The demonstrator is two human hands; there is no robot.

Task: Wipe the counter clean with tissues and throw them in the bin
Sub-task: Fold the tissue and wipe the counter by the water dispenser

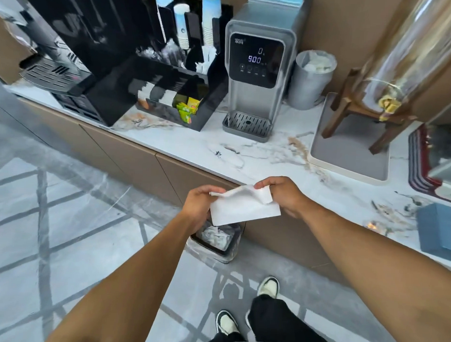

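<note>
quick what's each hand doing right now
Left hand: closed, pinching the left edge of the white tissue.
Right hand: closed, pinching the tissue's top right corner, folding it over.

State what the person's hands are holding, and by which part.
Both hands hold one white tissue: the left hand pinches its upper left corner, the right hand its upper right edge.

The water machine (258,67) has a dark screen (256,60) with the glowing numbers "0" and "900". Its small logo is too blurry to read.
</note>
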